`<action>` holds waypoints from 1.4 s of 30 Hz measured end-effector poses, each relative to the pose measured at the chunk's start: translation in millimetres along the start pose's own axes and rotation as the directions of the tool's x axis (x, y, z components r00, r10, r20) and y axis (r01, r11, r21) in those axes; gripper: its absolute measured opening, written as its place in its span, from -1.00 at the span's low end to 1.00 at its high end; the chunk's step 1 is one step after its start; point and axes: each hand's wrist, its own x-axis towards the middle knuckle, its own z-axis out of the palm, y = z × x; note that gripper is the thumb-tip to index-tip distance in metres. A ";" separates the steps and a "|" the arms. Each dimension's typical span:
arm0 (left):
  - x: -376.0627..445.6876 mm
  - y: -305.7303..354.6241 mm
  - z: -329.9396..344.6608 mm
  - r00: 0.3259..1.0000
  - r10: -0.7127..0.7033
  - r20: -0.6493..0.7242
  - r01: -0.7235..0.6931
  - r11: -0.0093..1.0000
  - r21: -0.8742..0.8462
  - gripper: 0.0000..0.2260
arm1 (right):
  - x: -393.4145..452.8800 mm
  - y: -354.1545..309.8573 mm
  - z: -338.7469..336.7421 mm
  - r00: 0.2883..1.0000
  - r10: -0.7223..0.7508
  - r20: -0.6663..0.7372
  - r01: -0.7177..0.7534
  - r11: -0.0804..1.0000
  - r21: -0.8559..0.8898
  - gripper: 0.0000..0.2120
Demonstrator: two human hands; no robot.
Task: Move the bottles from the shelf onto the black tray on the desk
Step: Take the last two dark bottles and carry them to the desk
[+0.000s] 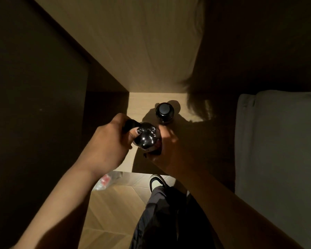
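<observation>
Head view showed both hands on one dark glossy bottle [146, 137] tilted above the wooden shelf [138, 103]: the left hand [109, 141] curled round its neck end, the right hand [169, 146] wrapped round its lower body. Just behind it, a second dark bottle [164, 112] stood upright on the shelf, untouched. No black tray or desk was in sight, so I judged the task barely begun, with at least these two bottles left to carry over.

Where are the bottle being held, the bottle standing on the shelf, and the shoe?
Held bottle [145, 136]: head view, on its shiny dark shoulder.
Standing bottle [164, 109]: head view, on its cap.
Shoe [156, 181]: head view, on its toe.
</observation>
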 end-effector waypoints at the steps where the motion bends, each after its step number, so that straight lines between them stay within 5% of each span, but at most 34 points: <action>1: 0.1 1.9 3.2 1.000 0.009 0.023 -0.009 1.000 0.004 -0.76 | -0.6 2.1 -2.9 0.998 0.051 0.027 -0.052 0.998 0.029 -0.20; 5: 8.5 6.1 23.3 0.991 0.052 0.127 -0.067 0.991 0.114 -0.74 | -8.1 17.7 -22.0 0.974 0.082 0.212 -0.140 0.951 0.275 -0.41; 8: 25.2 6.9 38.9 0.978 0.109 0.179 -0.132 0.984 0.120 -0.76 | -20.1 30.5 -30.9 0.947 0.180 0.267 -0.254 0.927 0.276 -0.48; 11: 40.3 5.2 58.7 0.969 0.140 0.204 -0.110 0.982 -0.156 -0.90 | -31.1 39.9 -36.2 0.937 0.278 0.210 -0.323 0.919 0.226 -0.51; 14: 49.2 -4.0 82.1 0.993 0.080 -0.082 -0.111 0.858 -0.502 -0.90 | -43.3 50.0 -44.3 0.911 0.380 0.161 -0.412 0.865 0.285 -0.57; 16: 61.7 -12.9 98.8 0.985 -0.057 -0.166 -0.045 0.832 -0.553 -0.72 | -50.1 57.6 -50.3 0.894 0.432 0.118 -0.446 0.836 0.319 -0.60; 18: 79.9 -19.3 114.9 0.977 -0.200 -0.074 0.118 0.796 -0.594 -0.39 | -54.5 61.9 -57.1 0.874 0.477 0.098 -0.479 0.809 0.341 -0.68; 21: 103.3 -21.7 139.5 0.984 -0.180 0.014 0.156 0.807 -0.570 -0.14 | -61.7 67.5 -63.8 0.842 0.534 0.074 -0.515 0.757 0.401 -0.70; 30: 109.2 -17.3 155.0 0.964 -0.242 -0.109 0.122 0.768 -0.628 -0.40 | -75.8 59.8 -65.6 0.816 0.577 0.040 -0.524 0.709 0.472 -0.70; 34: 80.1 -27.3 148.8 0.917 -0.377 -0.126 0.165 0.649 -0.743 -0.50 | -80.0 41.8 -66.9 0.808 0.586 0.064 -0.523 0.662 0.537 -0.80; 38: 42.5 -27.0 128.0 0.868 -0.496 0.032 0.228 0.340 -0.912 -0.66 | -86.3 20.8 -71.3 0.790 0.607 0.087 -0.528 0.601 0.601 -0.85; 42: 4.5 -13.5 99.5 0.862 -0.497 0.102 0.224 0.193 -0.955 -0.66 | -97.2 -1.8 -86.3 0.789 0.605 0.110 -0.513 0.548 0.661 -0.90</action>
